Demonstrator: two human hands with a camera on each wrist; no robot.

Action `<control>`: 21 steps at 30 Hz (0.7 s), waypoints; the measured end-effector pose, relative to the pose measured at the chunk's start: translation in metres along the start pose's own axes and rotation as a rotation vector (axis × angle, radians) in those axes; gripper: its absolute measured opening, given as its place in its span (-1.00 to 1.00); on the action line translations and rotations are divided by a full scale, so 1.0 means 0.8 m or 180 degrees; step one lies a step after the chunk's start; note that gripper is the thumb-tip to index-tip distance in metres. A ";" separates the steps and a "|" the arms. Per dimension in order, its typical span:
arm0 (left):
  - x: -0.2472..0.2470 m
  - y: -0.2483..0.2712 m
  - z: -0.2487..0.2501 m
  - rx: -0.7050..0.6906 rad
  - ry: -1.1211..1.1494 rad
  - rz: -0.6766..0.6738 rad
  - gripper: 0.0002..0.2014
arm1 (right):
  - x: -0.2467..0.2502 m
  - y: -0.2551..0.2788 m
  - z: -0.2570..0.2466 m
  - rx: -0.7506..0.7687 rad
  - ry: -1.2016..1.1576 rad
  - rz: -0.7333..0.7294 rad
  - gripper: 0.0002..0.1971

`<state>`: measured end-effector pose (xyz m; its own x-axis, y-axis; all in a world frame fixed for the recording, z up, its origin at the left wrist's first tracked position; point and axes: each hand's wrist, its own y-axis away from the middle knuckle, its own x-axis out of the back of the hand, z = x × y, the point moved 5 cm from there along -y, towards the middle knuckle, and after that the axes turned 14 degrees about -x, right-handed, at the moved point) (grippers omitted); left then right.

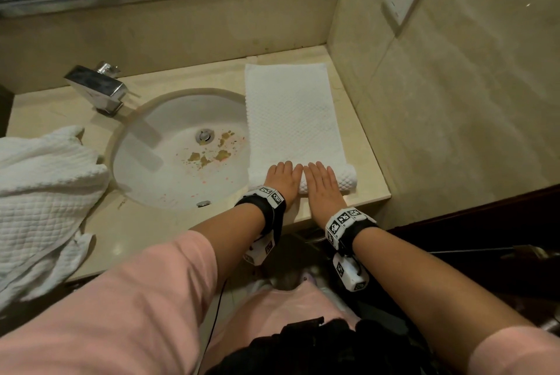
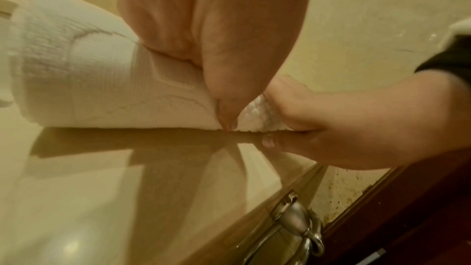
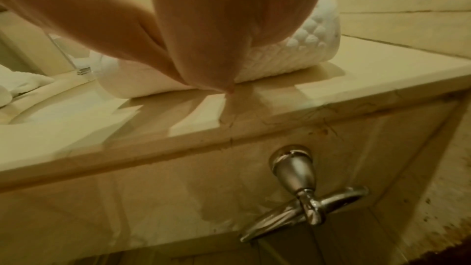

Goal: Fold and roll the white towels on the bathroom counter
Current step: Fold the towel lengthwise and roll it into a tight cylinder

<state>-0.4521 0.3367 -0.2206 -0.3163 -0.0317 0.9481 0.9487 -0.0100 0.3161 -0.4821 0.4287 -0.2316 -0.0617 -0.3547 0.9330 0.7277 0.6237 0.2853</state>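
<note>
A white textured towel [image 1: 291, 114], folded into a long strip, lies on the beige counter [image 1: 151, 235] right of the sink and runs away from me. Its near end is wound into a short roll [image 1: 347, 179]. My left hand [image 1: 283, 177] and right hand [image 1: 322, 179] lie side by side on that roll, fingers straight and flat, pressing down. In the left wrist view the roll [image 2: 89, 92] lies under my left palm [image 2: 203, 27], with the right hand [image 2: 344, 128] beside it. The right wrist view shows the roll's right end [image 3: 305, 55] past my right palm [image 3: 224, 27].
A second white towel [image 1: 42, 198] lies crumpled at the counter's left, hanging over the front edge. The stained sink basin [image 1: 181, 150] and chrome tap [image 1: 97, 88] sit between the towels. A tiled wall [image 1: 454, 101] bounds the counter on the right. A chrome hook [image 3: 303, 198] is mounted below the counter front.
</note>
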 end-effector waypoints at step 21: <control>-0.001 -0.004 -0.008 -0.0112 -0.0062 0.0228 -0.58 | 0.040 -0.034 -0.006 0.0000 0.0437 -0.0184 -0.30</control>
<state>-0.4550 0.3305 -0.2223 -0.2471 -0.0142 0.9689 0.9682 -0.0434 0.2463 -0.5008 0.3971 -0.2108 -0.0096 -0.4821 0.8761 0.7257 0.5994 0.3377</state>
